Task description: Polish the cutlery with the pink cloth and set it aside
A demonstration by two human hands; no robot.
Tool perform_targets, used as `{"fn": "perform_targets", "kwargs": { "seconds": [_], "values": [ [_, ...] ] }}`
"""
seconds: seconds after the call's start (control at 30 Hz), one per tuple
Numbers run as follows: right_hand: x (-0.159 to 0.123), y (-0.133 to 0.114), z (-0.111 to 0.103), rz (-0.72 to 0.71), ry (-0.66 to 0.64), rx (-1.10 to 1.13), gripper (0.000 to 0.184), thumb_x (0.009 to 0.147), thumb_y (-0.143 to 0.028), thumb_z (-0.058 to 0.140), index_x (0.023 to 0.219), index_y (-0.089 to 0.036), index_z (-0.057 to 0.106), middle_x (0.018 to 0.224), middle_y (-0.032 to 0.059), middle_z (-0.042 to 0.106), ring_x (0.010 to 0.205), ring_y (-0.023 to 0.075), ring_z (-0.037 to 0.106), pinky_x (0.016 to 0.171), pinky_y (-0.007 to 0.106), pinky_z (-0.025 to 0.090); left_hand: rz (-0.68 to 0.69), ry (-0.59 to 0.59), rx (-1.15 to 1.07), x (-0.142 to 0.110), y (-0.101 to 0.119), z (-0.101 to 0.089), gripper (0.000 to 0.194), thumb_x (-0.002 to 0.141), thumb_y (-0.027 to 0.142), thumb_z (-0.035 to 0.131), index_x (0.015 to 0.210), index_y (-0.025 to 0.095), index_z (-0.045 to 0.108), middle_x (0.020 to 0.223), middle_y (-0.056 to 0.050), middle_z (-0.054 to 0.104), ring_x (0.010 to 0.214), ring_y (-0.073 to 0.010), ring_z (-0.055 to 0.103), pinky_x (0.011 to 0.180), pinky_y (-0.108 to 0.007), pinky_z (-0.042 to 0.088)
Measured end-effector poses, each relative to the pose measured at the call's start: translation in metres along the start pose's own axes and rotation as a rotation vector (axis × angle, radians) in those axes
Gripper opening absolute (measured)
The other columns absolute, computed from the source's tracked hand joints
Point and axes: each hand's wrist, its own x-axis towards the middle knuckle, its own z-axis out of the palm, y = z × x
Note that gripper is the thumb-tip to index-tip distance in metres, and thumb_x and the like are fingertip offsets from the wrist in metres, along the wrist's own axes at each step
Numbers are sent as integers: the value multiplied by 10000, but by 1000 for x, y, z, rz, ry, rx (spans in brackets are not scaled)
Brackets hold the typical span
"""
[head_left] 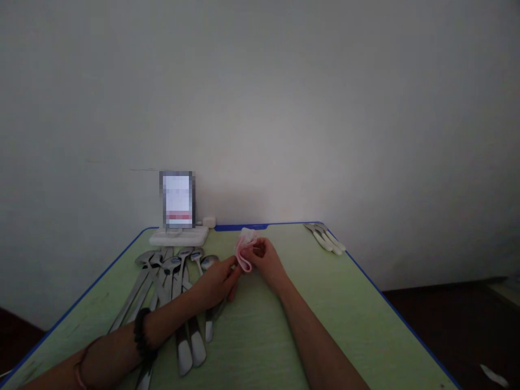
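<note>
A folded pink and white cloth [242, 252] is held above the middle of the table. My right hand [266, 260] is closed on the cloth, its fingertips pinching the folds. On the cloth's left side, my left hand [217, 281] has its fingers closed at the lower edge. A short grey strip shows beneath that hand, but what it grips is mostly hidden. Under and beside my left forearm lies a spread of metal cutlery, among it spoons [197, 253] and long handles [198, 346]. At the far right lie forks [323, 238] with white handles.
A device with a lit, blurred screen [177, 199] stands on a white base [179, 236] at the back left. Beside it sits a small white object [209, 222]. The green table [325, 303] has a blue edge and meets a plain wall [284, 119].
</note>
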Motion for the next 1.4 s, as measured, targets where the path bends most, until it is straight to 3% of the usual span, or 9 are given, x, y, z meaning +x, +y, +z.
{"fn": "perform_targets", "kwargs": {
  "seconds": [0.27, 0.47, 0.57, 0.67, 0.8, 0.9, 1.07, 1.17, 1.4],
  "values": [
    [0, 0, -2, 23, -67, 138, 248, 613, -212, 716, 835, -139, 631, 759, 18, 702, 654, 114, 616, 637, 219, 469, 44, -50, -16, -3, 7, -1, 281, 894, 364, 307, 896, 184, 523, 411, 75, 483, 386, -124, 505, 488, -204, 396],
    [7, -1, -6, 24, 74, 452, 109, 668, -201, 665, 763, -147, 658, 747, -6, 692, 678, 86, 600, 703, 188, 465, 85, -167, 35, -7, 8, -3, 297, 895, 365, 312, 882, 179, 543, 449, 63, 525, 426, -108, 495, 506, -192, 384],
    [6, -8, -7, 50, 52, 577, 103, 696, -191, 620, 783, -151, 657, 817, 12, 695, 750, 107, 610, 763, 214, 469, 46, -149, -11, -7, 7, -3, 360, 908, 385, 253, 922, 176, 546, 421, 74, 478, 398, -103, 459, 489, -189, 378],
    [2, -16, -10, 108, 22, 673, 165, 736, -252, 553, 835, -163, 650, 849, 22, 695, 777, 137, 621, 762, 262, 486, -10, -113, -71, -7, 8, -3, 396, 906, 411, 226, 929, 170, 541, 401, 84, 421, 358, -100, 405, 432, -185, 343],
    [-3, -23, -12, 133, -2, 750, 434, 773, -523, 443, 950, -171, 627, 946, 60, 687, 878, 212, 623, 781, 377, 495, -22, -90, -59, -6, 10, -3, 403, 895, 421, 249, 901, 165, 560, 419, 77, 383, 380, -106, 403, 414, -188, 311],
    [-5, -26, -9, 138, -37, 713, 538, 749, -611, 438, 987, -161, 615, 957, 71, 682, 889, 217, 621, 797, 376, 490, -17, -81, -32, -6, 10, -3, 401, 891, 418, 262, 899, 165, 572, 428, 73, 378, 389, -112, 406, 422, -195, 310],
    [-5, -24, -2, 187, -40, 624, 186, 715, -267, 584, 850, -147, 628, 829, 35, 692, 734, 149, 624, 709, 259, 498, -8, -76, 11, -5, 7, -2, 410, 894, 400, 256, 936, 169, 593, 440, 64, 391, 413, -126, 436, 449, -207, 322],
    [-4, -23, -2, 190, -18, 639, 140, 694, -218, 561, 799, -149, 624, 763, 23, 685, 691, 145, 617, 666, 254, 497, 0, -56, 67, -4, 7, -3, 409, 890, 384, 263, 923, 176, 614, 463, 50, 411, 453, -139, 457, 494, -222, 341],
    [-1, -22, -16, 94, 108, 733, 420, 748, -548, 455, 838, -174, 625, 766, 38, 677, 724, 190, 618, 710, 338, 495, -17, -47, 74, -3, 8, -3, 406, 881, 396, 277, 892, 191, 627, 487, 41, 431, 491, -145, 458, 514, -221, 333]
  ]
}}
